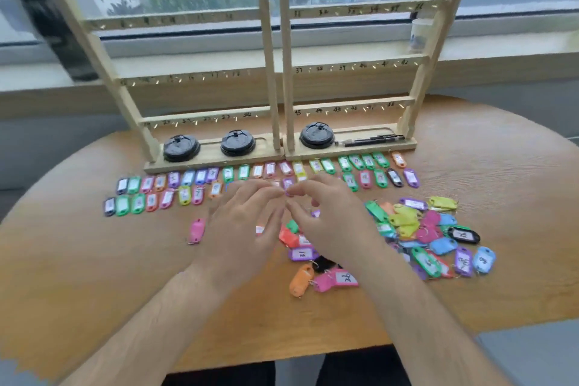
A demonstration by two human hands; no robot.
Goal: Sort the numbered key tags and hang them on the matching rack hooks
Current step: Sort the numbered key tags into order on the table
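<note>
Key tags (188, 178) in rows, long axes twd rack (270, 72)

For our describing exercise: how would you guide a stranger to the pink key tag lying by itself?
Find the round wooden table, then the sorted rows of tags. Below them, just left of the left hand, lies the pink tag; it lies apart from every row and pile.

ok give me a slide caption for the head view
Over rows of sorted key tags, left hand and right hand meet; unsorted pile beside them, numbered wooden rack behind.
</note>
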